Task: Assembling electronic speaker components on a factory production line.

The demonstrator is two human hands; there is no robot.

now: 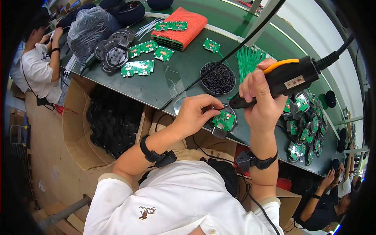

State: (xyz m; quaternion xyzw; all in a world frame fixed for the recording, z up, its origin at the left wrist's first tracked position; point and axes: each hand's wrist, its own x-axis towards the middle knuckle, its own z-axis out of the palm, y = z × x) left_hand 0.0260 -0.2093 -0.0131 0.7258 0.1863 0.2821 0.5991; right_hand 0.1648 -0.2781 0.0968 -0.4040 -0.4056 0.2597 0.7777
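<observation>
My right hand (pixel 262 90) is wrapped round a black electric screwdriver (pixel 291 76) with an orange lever and a cord at its back end. The screwdriver's nose points left and down, over a green circuit board (pixel 224 121) seated in a round dark housing at the table's near edge. My left hand (pixel 196 113) is closed in a pinch by the board's upper left side, close to the screwdriver's nose. What its fingertips hold, if anything, is too small to make out. Just beyond the board stands a round bowl (pixel 203 87) full of small black screws.
Green circuit boards (pixel 137 68) and round dark housings (pixel 116 55) lie far left, near a red bubble-wrap pack (pixel 184 27). Green strips (pixel 248 58) lie behind the bowl. Assembled units (pixel 307 129) pile up at right. A carton of black parts (pixel 84 145) stands below left. Other people sit either side.
</observation>
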